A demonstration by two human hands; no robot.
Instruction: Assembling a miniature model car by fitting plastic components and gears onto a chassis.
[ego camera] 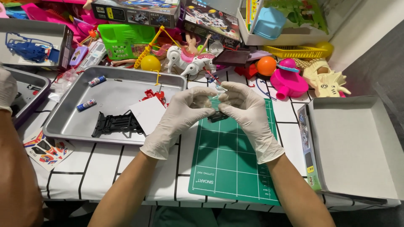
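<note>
Gloved hands pinch a small clear packet over a green cutting mat.

The white-tiled worktop is crowded with toys, a metal tray and an open box. Left hand and right hand both grip the clear packet, held above a small dark part; its axis cannot be told.

One head-worn camera looks steeply down from the near edge of the table, close in, facing its cluttered far edge.
</note>
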